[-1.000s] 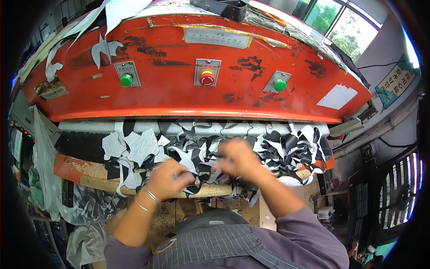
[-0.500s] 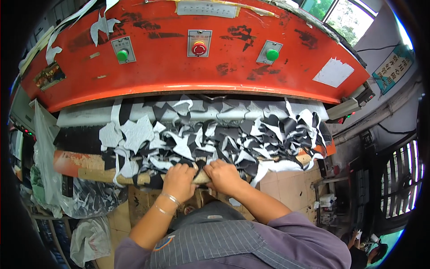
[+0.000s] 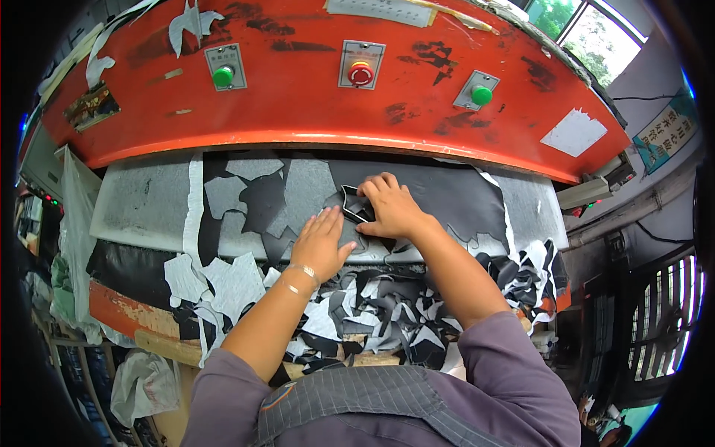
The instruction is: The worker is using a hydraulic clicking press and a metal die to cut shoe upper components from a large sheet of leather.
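Under the red press beam, my right hand (image 3: 392, 208) grips a cutting die (image 3: 350, 207), a thin metal-edged outline partly hidden by my fingers. The die stands on a sheet of black material (image 3: 454, 190) spread over the pale cutting bed (image 3: 138, 201). Just left of the die, my left hand (image 3: 320, 242) lies with fingers extended on the material, nothing held in it. Grey pieces or bare patches (image 3: 309, 186) show around the cut-out edges of the sheet. Between my forearms and the bed is a heap of black and white offcuts (image 3: 372, 305).
The red press beam (image 3: 298, 119) spans the far side, with two green buttons (image 3: 223, 76) and a red stop button (image 3: 360, 73). Larger white scraps (image 3: 234, 287) lie at the left front. A clear plastic bag (image 3: 73, 216) hangs at the left, a white sack (image 3: 145, 391) below.
Both hands have moved from the bench's front edge forward onto the bed. My right hand has taken hold of the die. More of the black sheet shows, and the offcuts lie nearer me.
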### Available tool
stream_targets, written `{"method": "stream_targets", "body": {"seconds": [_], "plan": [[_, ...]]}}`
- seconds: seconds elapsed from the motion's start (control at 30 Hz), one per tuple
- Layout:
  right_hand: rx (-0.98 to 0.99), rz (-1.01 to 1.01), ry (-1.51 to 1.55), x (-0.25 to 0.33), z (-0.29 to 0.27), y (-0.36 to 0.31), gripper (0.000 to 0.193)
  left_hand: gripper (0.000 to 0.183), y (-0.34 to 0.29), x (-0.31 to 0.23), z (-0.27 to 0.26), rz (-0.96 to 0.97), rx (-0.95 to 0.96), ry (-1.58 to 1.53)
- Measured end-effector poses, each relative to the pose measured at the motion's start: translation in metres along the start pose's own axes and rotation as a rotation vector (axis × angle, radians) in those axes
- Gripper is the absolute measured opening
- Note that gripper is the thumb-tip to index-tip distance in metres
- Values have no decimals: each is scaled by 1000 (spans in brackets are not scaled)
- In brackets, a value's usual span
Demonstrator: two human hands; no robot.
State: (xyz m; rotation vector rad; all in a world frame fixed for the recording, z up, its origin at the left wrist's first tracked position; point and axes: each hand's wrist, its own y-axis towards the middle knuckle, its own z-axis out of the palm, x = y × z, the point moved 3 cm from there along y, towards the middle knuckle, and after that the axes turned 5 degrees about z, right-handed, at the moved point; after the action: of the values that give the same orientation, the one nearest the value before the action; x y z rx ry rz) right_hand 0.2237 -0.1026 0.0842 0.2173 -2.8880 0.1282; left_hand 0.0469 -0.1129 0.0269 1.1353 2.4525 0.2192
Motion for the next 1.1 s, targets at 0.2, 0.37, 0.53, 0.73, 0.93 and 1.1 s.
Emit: {"method": "stream_targets", "body": {"seconds": [0.2, 0.37, 0.53, 0.73, 0.93, 1.1], "plan": [[-675, -48, 775, -44, -9, -44, 55, 62, 7, 15, -5, -14, 96, -92], [-456, 28, 913, -20, -6, -107, 61, 77, 23, -21, -32, 27, 73, -800], [-337, 34, 1007, 27, 20, -135, 54, 42, 2, -52, -14, -153, 97, -1517], [-384, 437, 611, -8, 11, -127, 55, 14, -27, -29, -14, -433, 51, -1255], [-151, 703, 93, -69, -13, -113, 54, 30, -48, 38, -77, -444, 352, -426], [-286, 159, -333, -94, -48, -91, 39, 48, -13, 34, -92, -270, -78, -252]]}}
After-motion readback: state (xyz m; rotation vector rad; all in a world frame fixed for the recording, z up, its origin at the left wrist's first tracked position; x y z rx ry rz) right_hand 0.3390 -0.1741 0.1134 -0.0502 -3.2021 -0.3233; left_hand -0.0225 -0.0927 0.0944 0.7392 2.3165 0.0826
